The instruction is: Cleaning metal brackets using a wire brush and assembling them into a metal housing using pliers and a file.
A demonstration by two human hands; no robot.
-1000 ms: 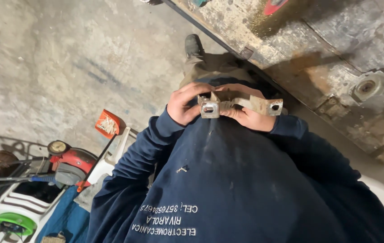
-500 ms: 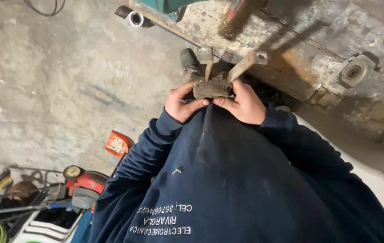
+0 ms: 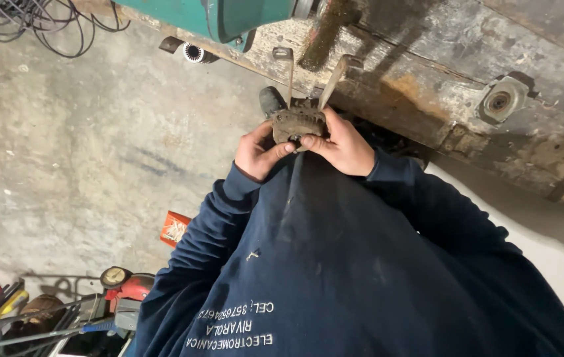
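I see both hands raised in front of the chest, closed together on one grimy metal part [image 3: 297, 123]. The left hand [image 3: 257, 153] grips its left side, fingers curled round the edge and the thumb stretched across the near face toward the middle. The right hand [image 3: 342, 144] grips the right side in the same way, its thumb meeting the left thumb at a small dark hole in the part's near face. So neither hand is open; each is clamped on the part, which sits between them, just above my dark blue sweatshirt [image 3: 361, 264].

Two flat metal arms [image 3: 335, 78] stick out of the part on the far side from the hands, spreading apart as they go, each ending in an eye. Their tips overlap the edge of a worn, rust-stained counter [image 3: 440, 73] beyond the hands; whether they touch it I cannot tell. A round metal fitting [image 3: 498, 100] is set in the counter, well off to the right of the hands. A teal machine [image 3: 229, 16] sits beyond the hands to the left, with a short pipe end [image 3: 192, 52] under it.

Below and left of the left hand lies bare concrete floor [image 3: 77, 145], with an orange box [image 3: 175, 228] and, farther off, a gauge [image 3: 115, 276] among red tools.
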